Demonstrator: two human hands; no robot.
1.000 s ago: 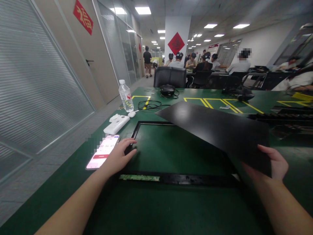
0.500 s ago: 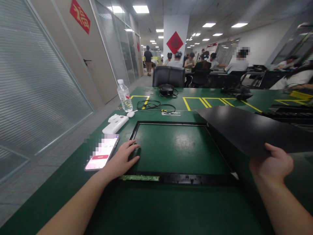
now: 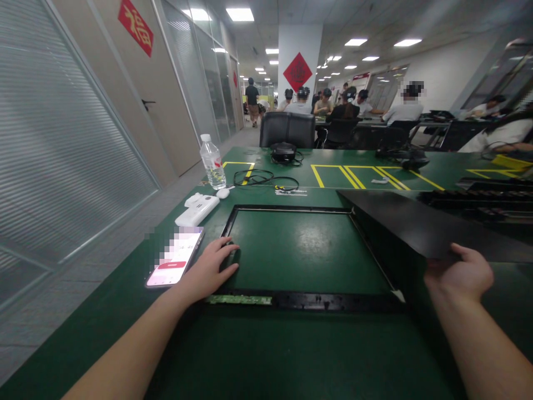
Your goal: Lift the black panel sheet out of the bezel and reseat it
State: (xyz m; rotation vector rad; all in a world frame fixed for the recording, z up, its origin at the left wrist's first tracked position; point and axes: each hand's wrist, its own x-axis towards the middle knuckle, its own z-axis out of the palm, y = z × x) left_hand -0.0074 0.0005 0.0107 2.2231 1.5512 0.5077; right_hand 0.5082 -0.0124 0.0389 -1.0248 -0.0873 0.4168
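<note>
A black rectangular monitor frame (image 3: 333, 301) lies flat on the green table, with a strip of green circuit board (image 3: 240, 300) along its near left edge. My left hand (image 3: 214, 265) rests over the frame's left side, fingers spread and pointing inward. At the right, my right hand (image 3: 460, 273) grips the near edge of a thin black panel (image 3: 433, 222), thumb on top and fingers underneath. The panel is tilted and raised beside the frame's right side. Its far left corner is close to the frame's upper right corner; whether they touch I cannot tell.
Left of the frame are a lit phone (image 3: 175, 258), a white device (image 3: 199, 210) and a water bottle (image 3: 212, 162). Black cables (image 3: 266, 179) and a black headset-like object (image 3: 283, 153) lie farther back. Dark strip-like parts (image 3: 495, 189) sit at the right. Several people are seated beyond.
The black panel has tipped and lowered slightly at its far side, uncovering more of the table and dark parts behind it. My right hand shifted a little left. My left hand stayed put.
</note>
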